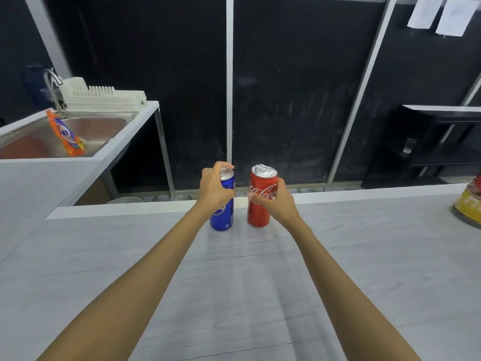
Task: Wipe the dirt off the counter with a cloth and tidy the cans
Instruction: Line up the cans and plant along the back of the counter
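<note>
Two tall cans stand upright, side by side and a little apart, near the far edge of the pale grey counter (pixel 234 282). The blue can (pixel 223 217) is on the left, with my left hand (pixel 216 188) wrapped around its upper half. The red cola can (pixel 260 212) is on the right, and my right hand (pixel 276 201) grips its middle from the right side. Both can tops show silver lids. No cloth is in view.
A steel sink (pixel 86 128) with a faucet (pixel 53 84), an orange packet (pixel 66 134) and a white dish rack (pixel 104 96) sits at the back left. A yellow tin (pixel 468 201) stands at the counter's right edge. A black shelf (pixel 442 142) stands behind.
</note>
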Motion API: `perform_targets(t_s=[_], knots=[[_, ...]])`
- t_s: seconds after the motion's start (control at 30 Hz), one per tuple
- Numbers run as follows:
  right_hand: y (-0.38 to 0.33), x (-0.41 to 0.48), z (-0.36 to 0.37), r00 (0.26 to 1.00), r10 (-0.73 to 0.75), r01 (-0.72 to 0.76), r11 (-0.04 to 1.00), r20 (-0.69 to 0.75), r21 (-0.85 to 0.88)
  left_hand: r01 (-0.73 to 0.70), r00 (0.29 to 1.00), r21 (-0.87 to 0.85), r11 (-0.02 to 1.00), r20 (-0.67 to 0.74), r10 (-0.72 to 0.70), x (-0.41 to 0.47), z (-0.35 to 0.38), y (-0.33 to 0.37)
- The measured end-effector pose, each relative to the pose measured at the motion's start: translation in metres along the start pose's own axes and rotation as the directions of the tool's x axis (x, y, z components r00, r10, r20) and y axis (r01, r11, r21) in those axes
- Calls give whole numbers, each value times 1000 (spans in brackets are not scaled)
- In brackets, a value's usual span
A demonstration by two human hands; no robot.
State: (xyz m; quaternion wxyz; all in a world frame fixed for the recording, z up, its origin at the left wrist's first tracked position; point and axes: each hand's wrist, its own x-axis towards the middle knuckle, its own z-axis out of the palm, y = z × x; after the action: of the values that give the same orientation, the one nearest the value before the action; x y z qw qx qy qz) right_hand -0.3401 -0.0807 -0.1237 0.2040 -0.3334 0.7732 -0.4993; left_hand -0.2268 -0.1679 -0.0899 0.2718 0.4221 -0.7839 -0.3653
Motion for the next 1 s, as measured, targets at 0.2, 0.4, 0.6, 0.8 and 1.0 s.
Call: perform_targets(t_s=[0.2,0.4,0.6,0.8,1.0], knots=[[5,-20,-7,985,146,-143,989,87,-37,7,999,15,1000,37,-8,-17,-15,0],[8,-68,-10,916,369,-305,896,159,-323,21,999,-30,999,42,-20,-78,-72,-10],[-30,-127,33,868,247,-37,898,432,-439,46,997,-12,999,68,-45,-146,-168,-42],[-108,-176,131,812,-15,223,932,584,-287,104,995,95,990,-16,-103,-192,-272,-86],[-186,-237,254,737,-145,278,955,660,-100,201,978,171,965,20,-207,-229,-398,-145]])
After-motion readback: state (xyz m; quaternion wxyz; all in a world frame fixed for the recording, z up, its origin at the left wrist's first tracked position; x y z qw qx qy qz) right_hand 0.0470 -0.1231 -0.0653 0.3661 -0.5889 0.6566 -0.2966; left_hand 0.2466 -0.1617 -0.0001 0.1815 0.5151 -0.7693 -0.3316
